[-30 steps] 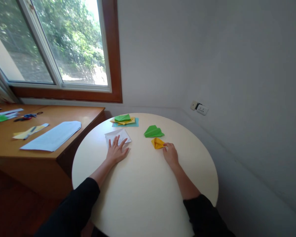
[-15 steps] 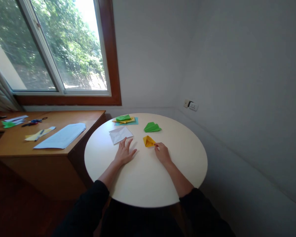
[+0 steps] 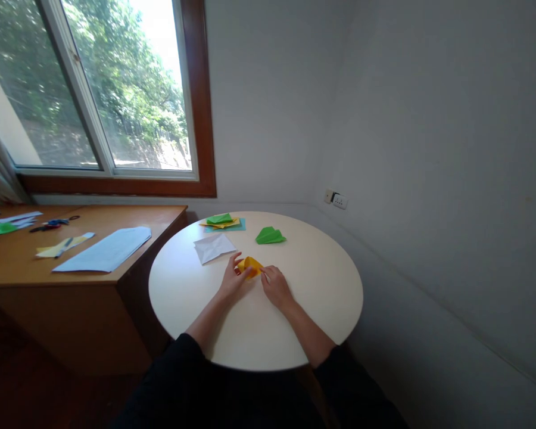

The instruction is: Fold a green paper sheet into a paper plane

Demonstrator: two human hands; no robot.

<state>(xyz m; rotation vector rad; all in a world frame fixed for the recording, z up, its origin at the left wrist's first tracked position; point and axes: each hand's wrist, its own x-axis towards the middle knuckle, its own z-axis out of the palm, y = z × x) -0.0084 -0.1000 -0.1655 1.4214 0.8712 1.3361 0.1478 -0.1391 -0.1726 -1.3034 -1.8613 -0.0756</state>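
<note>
A folded yellow paper piece (image 3: 250, 264) lies near the middle of the round white table (image 3: 312, 298). My left hand (image 3: 232, 281) touches its left side with the fingers curled around it. My right hand (image 3: 274, 286) pinches its right edge. A folded white sheet (image 3: 212, 246) lies just beyond my left hand. A green folded paper (image 3: 270, 236) sits farther back to the right. At the table's far edge a stack of green, yellow and teal papers (image 3: 223, 222) rests.
A wooden desk (image 3: 71, 280) stands to the left with a pale blue sheet (image 3: 105, 250), yellow strips, scissors and paper scraps on it. A window is behind it. The grey wall with a socket (image 3: 338, 200) curves around the right.
My right hand dragged the yellow paper toward me and to the left. My left hand left the white sheet and came onto the yellow paper. The camera pulled back.
</note>
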